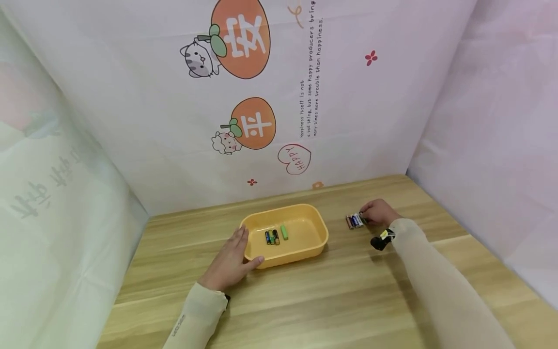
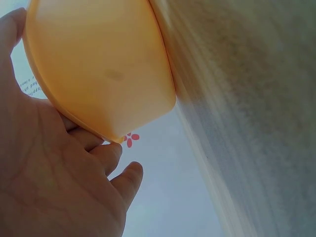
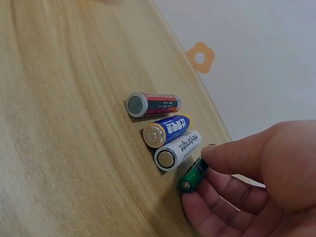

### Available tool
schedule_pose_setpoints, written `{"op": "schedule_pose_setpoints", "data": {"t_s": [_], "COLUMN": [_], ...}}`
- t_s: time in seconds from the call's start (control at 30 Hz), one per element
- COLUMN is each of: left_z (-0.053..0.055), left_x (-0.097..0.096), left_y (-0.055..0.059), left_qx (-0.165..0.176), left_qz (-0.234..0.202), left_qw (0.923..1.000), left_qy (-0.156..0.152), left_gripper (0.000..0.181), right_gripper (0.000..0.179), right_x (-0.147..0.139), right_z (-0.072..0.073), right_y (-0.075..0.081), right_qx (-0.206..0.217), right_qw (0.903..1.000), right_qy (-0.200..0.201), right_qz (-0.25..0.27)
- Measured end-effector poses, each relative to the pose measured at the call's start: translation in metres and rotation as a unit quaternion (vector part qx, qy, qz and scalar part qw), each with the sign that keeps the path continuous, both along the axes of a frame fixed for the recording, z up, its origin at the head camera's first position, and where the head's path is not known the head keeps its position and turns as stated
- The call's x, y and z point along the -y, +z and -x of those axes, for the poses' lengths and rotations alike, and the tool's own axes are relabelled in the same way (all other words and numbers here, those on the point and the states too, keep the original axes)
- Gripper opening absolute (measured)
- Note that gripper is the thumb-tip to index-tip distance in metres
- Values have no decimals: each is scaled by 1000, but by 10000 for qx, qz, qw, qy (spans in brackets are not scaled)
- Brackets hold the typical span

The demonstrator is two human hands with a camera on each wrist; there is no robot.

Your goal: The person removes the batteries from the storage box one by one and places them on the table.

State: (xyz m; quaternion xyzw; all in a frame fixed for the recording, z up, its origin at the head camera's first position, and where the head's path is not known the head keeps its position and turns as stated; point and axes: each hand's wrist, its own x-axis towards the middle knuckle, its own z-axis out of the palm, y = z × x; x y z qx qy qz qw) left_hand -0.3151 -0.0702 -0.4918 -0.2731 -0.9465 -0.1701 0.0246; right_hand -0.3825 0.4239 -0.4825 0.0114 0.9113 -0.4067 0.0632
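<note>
My right hand point(image 1: 380, 212) pinches a green battery point(image 3: 194, 176) between thumb and fingers, low at the table. Right beside it lie three more batteries in a row: a white one point(image 3: 178, 150), a blue one point(image 3: 168, 131) and a red-and-black one point(image 3: 154, 104). My left hand point(image 1: 228, 261) rests spread against the left end of a yellow plastic tray point(image 1: 285, 258), thumb at the front rim and fingers along the side. Inside the tray, a light green battery point(image 1: 285, 232) lies to the right of a small group of dark batteries point(image 1: 272, 237).
The wooden table point(image 1: 305, 305) runs back to a white printed sheet point(image 1: 348, 121) hanging as a wall. Plain pale sheets close off the left and right sides. A dark wrist camera point(image 1: 380, 242) sits at the right cuff.
</note>
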Motion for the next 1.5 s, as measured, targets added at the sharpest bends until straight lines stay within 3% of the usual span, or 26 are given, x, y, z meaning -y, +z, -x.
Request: {"op": "schedule_pose_setpoints", "data": {"t_s": [0.3, 0.8, 1.17, 1.5], "left_z": [-2, -3, 0, 2], "left_x": [0, 1, 1, -1], "left_y": [-5, -2, 6, -1], "left_qx": [100, 108, 86, 138], "left_qz": [-64, -90, -62, -6], "left_qw": [9999, 9999, 9999, 9999], "left_qy": [25, -33, -40, -9], "left_gripper": [100, 100, 99, 99], "right_gripper": [24, 25, 25, 26], "right_x": [-1, 1, 1, -5], "right_z": [-1, -1, 2, 1], "right_y": [-9, 0, 2, -5], "right_qx": [13, 126, 64, 76], "right_qw": [9994, 9982, 9993, 9997], "right_qy": [-168, -113, -90, -106], "right_qz": [-314, -570, -344, -229]}}
